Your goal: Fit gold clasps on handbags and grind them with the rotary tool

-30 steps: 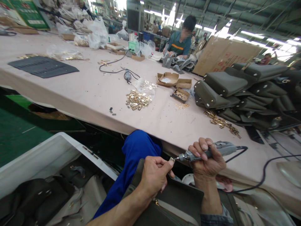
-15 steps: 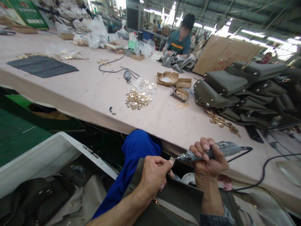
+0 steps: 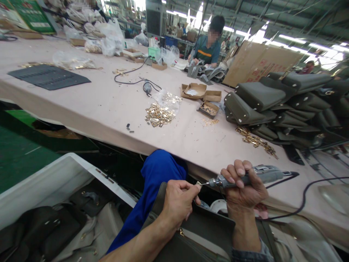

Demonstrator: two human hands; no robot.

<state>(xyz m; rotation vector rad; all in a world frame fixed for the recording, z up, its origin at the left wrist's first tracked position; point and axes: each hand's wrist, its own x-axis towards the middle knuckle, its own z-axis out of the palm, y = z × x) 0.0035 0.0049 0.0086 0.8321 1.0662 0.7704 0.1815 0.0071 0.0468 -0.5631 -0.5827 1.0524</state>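
My right hand is wrapped around a grey electric screwdriver, held nearly level with its bit to the left. My left hand pinches a small metal fitting between thumb and fingers, at the upper edge of a dark olive bag. The screwdriver's thin bit reaches that fitting; whether it touches a screw is too small to tell. The bag rests on my lap, with a zip and gold puller showing on its front. Part of the bag's edge is hidden behind my left hand.
On the table lie a pile of gold fittings, a small box of screws and stacked olive bags. A white crate of bags stands at left. The screwdriver's cable trails right. A co-worker sits opposite.
My right hand and the screwdriver have shifted slightly to the right. My left hand keeps its pinch, and the bag has barely moved.
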